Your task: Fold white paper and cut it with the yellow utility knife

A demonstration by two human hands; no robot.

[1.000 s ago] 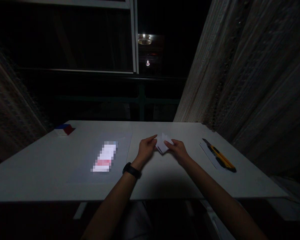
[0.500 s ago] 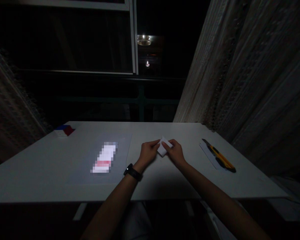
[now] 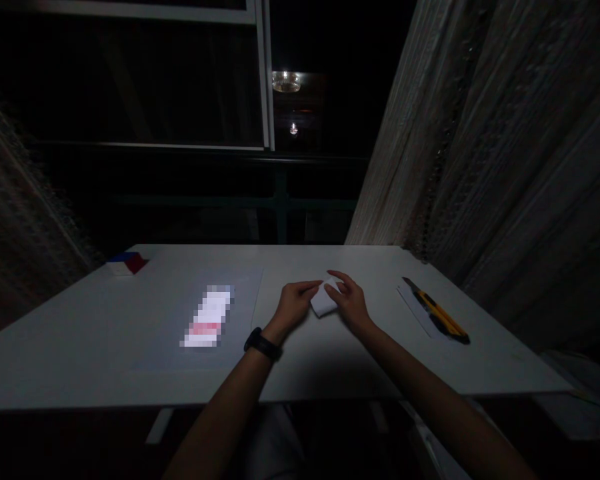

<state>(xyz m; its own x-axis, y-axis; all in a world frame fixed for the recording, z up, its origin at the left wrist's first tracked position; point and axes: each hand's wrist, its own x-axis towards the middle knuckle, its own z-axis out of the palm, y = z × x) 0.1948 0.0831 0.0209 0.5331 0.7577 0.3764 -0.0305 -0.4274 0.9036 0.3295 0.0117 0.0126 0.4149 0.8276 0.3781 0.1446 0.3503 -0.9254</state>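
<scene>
A small folded piece of white paper (image 3: pixel 324 301) is held between my two hands above the middle of the white table. My left hand (image 3: pixel 296 301) pinches its left side, and a dark watch (image 3: pixel 263 344) sits on that wrist. On the right side, my right hand (image 3: pixel 351 300) grips the paper with the thumb on top; its index finger reaches out past the far edge. The fingers under the paper are hidden.
A glowing, blurred-out phone-like screen (image 3: pixel 209 317) rests on a white sheet (image 3: pixel 247 320) to the left. A puzzle cube (image 3: pixel 126 263) sits at the far left. Right of my hands, a yellow and black utility knife (image 3: pixel 439 313) lies on a narrow paper piece (image 3: pixel 416 308). Curtains (image 3: pixel 410 147) hang beyond the table (image 3: pixel 130 390).
The folded paper has turned slightly and its near edge now lies flatter. My right index finger has lifted and stretched out. The left hand has hardly moved.
</scene>
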